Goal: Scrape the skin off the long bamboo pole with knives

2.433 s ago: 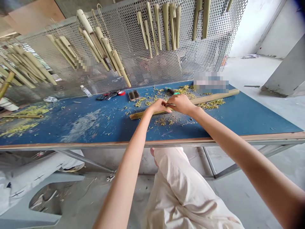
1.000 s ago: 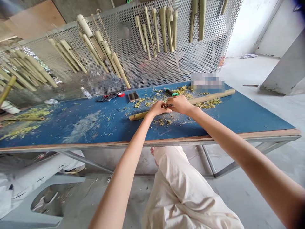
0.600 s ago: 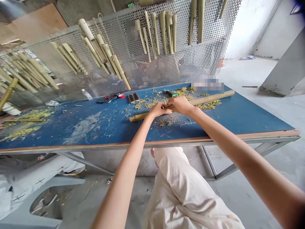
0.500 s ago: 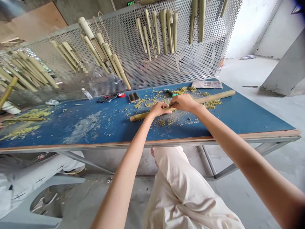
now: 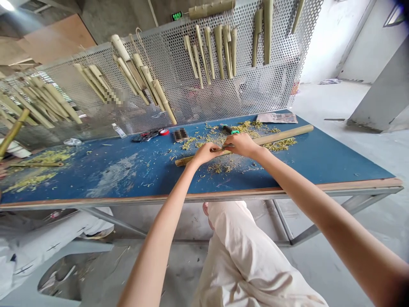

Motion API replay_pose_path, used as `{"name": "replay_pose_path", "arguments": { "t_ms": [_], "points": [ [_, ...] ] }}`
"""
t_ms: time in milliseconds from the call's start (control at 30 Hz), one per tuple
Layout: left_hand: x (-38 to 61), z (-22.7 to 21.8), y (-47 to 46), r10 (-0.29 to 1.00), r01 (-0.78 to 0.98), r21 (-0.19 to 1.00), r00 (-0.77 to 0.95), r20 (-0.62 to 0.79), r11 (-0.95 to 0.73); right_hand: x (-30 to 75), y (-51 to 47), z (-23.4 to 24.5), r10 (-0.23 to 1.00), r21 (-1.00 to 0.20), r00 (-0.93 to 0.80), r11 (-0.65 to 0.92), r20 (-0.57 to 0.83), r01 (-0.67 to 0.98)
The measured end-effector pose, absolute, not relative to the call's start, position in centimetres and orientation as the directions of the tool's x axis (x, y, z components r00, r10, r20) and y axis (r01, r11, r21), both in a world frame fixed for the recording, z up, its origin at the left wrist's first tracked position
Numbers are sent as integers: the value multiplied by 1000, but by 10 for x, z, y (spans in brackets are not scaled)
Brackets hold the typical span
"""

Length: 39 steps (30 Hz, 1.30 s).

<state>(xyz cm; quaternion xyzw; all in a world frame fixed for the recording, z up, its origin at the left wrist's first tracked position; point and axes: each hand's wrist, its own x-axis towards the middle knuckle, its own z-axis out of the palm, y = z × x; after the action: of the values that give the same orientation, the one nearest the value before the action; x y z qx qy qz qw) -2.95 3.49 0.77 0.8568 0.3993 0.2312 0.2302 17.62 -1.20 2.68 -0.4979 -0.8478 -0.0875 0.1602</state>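
A long bamboo pole (image 5: 281, 135) lies slantwise on the blue worktable (image 5: 287, 166), its far end at the right. My left hand (image 5: 204, 154) curls over the pole near its cut left end. My right hand (image 5: 241, 145) pinches a thin metal blade (image 5: 220, 149), whose tip reaches towards my left hand, just above the pole. Its exact grip is partly hidden by my fingers. Behind my right hand, a green-handled tool (image 5: 230, 130) lies on the table. Yellow-green bamboo shavings (image 5: 279, 146) are scattered around the pole.
A perforated metal panel (image 5: 230, 98) along the table's back carries hanging bamboo pieces (image 5: 219, 51). On the table are a red tape roll (image 5: 164, 132), a plastic bottle (image 5: 119, 130) and a sheet of paper (image 5: 276, 117). My cream trousers (image 5: 246, 251) show below the table's front edge.
My left hand has slid left along the pole, widening the gap between my hands. A sheet of paper is now plainly visible at the back right, and the view has tilted slightly.
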Motion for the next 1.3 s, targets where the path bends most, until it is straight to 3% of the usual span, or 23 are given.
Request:
{"name": "replay_pose_path", "arguments": {
  "t_ms": [300, 767, 1300],
  "points": [
    [-33, -4, 41, 847, 640, 562, 462, 263, -524, 191, -9, 27, 839, 7, -425, 450, 339, 893],
    [-33, -2, 43, 833, 618, 569, 481, 273, -543, 178, -11, 26, 792, 98, -497, 497, 356, 862],
    [-34, -7, 54, 816, 566, 606, 505, 281, -559, 177, -9, 23, 796, 76, -482, 491, 367, 868]
  ]
}}
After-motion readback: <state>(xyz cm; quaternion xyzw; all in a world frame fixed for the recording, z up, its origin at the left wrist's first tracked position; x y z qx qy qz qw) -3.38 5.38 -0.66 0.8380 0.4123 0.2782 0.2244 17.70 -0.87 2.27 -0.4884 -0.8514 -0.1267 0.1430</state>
